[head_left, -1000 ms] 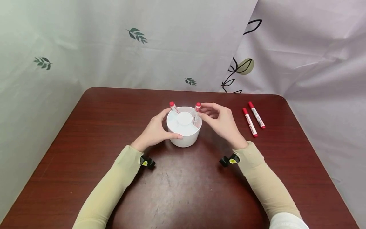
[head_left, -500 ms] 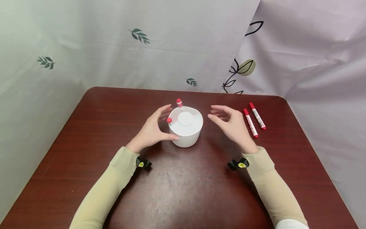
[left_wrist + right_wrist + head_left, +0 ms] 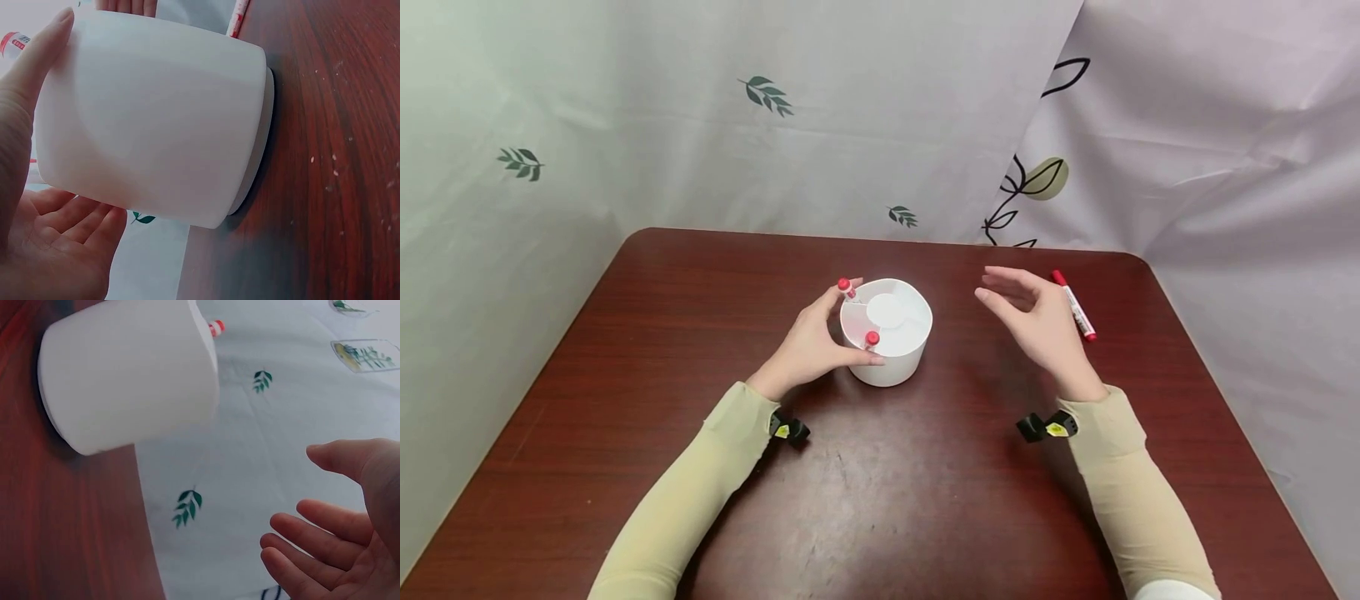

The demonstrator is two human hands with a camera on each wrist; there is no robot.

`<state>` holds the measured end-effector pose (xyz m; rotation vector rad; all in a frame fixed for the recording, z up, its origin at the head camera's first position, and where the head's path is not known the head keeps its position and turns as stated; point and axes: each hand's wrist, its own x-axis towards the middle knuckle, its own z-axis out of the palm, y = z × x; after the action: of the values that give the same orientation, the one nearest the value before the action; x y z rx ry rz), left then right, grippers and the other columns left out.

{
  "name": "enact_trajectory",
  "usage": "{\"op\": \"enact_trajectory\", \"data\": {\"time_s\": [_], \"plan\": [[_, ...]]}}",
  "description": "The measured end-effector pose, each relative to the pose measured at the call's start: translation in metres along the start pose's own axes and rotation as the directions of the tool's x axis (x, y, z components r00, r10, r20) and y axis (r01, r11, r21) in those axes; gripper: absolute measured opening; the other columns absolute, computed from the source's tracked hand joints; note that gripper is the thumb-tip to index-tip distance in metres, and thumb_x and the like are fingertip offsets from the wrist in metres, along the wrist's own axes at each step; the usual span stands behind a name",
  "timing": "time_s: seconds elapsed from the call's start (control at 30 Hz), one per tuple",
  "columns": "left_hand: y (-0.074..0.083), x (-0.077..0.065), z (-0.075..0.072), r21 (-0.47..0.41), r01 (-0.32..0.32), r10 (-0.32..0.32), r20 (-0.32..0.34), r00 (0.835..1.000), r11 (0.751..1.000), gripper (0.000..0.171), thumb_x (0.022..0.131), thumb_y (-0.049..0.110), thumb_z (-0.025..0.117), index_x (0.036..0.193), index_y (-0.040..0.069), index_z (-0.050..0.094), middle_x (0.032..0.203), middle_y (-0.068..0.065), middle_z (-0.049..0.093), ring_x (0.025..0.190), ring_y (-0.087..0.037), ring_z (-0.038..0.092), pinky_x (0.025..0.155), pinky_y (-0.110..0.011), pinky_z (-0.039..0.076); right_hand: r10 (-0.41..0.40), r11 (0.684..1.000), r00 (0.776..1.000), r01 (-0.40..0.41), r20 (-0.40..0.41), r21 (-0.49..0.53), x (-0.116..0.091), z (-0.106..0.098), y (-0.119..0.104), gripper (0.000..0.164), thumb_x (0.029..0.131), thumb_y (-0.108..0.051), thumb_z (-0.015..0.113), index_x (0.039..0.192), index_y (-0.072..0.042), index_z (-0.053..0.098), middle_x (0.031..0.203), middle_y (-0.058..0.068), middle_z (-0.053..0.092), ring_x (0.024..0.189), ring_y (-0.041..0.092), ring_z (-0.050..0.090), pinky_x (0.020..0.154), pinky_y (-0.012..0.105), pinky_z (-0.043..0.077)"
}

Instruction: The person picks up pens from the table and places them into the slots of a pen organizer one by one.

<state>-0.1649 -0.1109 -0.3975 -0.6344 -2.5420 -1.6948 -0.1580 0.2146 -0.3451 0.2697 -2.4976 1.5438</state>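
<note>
Gripped the pot (image 3: 897,370) at the far middle of the bench (image 3: 880,492) with the left hand (image 3: 812,344), with thumb to its near wall. Had the far-left marker (image 3: 846,287) and near marker (image 3: 872,339) inside its rim. Held the right hand (image 3: 1043,325) apart, rightward, with fingers loosely parted, beside the loose marker (image 3: 1079,315).

Markers (image 3: 872,338) in container (image 3: 895,370), container on table (image 3: 880,500), loose marker (image 3: 1079,313) right
</note>
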Motion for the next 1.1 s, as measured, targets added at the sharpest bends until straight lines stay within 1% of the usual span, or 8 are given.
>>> {"op": "enact_trajectory", "data": {"time_s": [0.1,0.2,0.37,0.57,0.63,0.67,0.87,1.1], "plan": [[0.000,0.000,0.000,-0.011,0.011,-0.011,0.006,1.000,1.000,0.105,0.061,0.034,0.101,0.150,0.024,0.047,0.134,0.008,0.059,0.114,-0.012,0.061,0.101,-0.037,0.045,0.006,1.000,0.999,-0.007,-0.032,-0.017,0.002,-0.008,0.000,0.042,0.093,-0.028,0.078,0.131,-0.014,0.070,0.121,0.007,0.071,0.104,0.016,0.070,0.088,0.022,0.053],[0.000,0.000,0.000,-0.019,0.013,-0.013,0.010,1.000,1.000,0.105,0.061,0.033,0.101,0.151,0.020,0.048,0.134,0.009,0.059,0.113,-0.013,0.062,0.100,-0.038,0.046,-0.005,0.999,0.998,0.002,-0.070,-0.040,0.005,-0.017,0.000,0.042,0.093,-0.025,0.078,0.131,-0.011,0.070,0.122,0.009,0.071,0.104,0.012,0.070,0.088,0.022,0.053],[-0.001,0.000,0.001,-0.039,0.009,-0.008,0.019,1.000,0.999,0.104,0.062,0.032,0.101,0.150,0.019,0.048,0.135,0.010,0.058,0.114,-0.012,0.062,0.100,-0.036,0.047,-0.010,0.999,0.992,0.003,-0.129,-0.050,0.007,-0.032,-0.003,0.040,0.093,-0.024,0.078,0.129,-0.010,0.071,0.121,0.012,0.071,0.102,0.006,0.068,0.087,0.019,0.051],[-0.002,0.001,0.000,-0.059,-0.008,0.010,0.023,1.000,0.998,0.102,0.063,0.030,0.100,0.150,0.019,0.048,0.137,0.009,0.057,0.116,-0.011,0.061,0.102,-0.035,0.046,-0.011,0.999,0.985,0.002,-0.171,-0.051,0.013,-0.050,0.003,0.038,0.092,-0.019,0.078,0.127,-0.006,0.071,0.115,0.005,0.073,0.098,0.003,0.068,0.086,0.016,0.051],[-0.003,0.001,0.000,-0.055,-0.012,0.013,0.024,1.000,0.998,0.102,0.063,0.030,0.100,0.150,0.020,0.048,0.137,0.009,0.057,0.116,-0.010,0.061,0.102,-0.036,0.046,0.000,0.999,0.984,-0.009,-0.181,-0.051,0.015,-0.055,0.007,0.038,0.092,-0.019,0.078,0.127,-0.005,0.071,0.115,0.005,0.073,0.097,0.002,0.068,0.086,0.016,0.050],[-0.003,0.001,0.000,-0.053,-0.013,0.014,0.026,1.000,0.999,0.102,0.063,0.031,0.100,0.150,0.020,0.048,0.137,0.009,0.057,0.116,-0.010,0.061,0.102,-0.035,0.046,0.009,0.998,0.983,-0.019,-0.183,-0.054,0.016,-0.058,0.008,0.038,0.092,-0.019,0.078,0.128,-0.005,0.071,0.113,0.002,0.074,0.097,0.001,0.068,0.086,0.016,0.050],[-0.002,0.000,-0.001,-0.033,-0.005,0.006,0.031,0.999,0.999,0.102,0.065,0.033,0.099,0.151,0.021,0.047,0.136,0.011,0.057,0.117,-0.009,0.059,0.103,-0.036,0.044,0.055,0.989,0.979,-0.081,-0.194,-0.125,0.017,-0.069,0.025,0.042,0.092,-0.028,0.079,0.129,-0.011,0.071,0.113,0.001,0.073,0.096,-0.001,0.067,0.086,0.014,0.049],[-0.001,0.000,-0.001,-0.030,0.009,-0.007,0.041,0.999,1.000,0.101,0.065,0.033,0.099,0.151,0.022,0.046,0.137,0.010,0.056,0.117,-0.010,0.060,0.103,-0.038,0.044,0.124,0.959,0.976,-0.165,-0.180,-0.232,0.012,-0.075,0.041,0.051,0.090,-0.043,0.078,0.131,-0.014,0.070,0.118,0.009,0.072,0.091,-0.005,0.066,0.082,0.013,0.047]]}}
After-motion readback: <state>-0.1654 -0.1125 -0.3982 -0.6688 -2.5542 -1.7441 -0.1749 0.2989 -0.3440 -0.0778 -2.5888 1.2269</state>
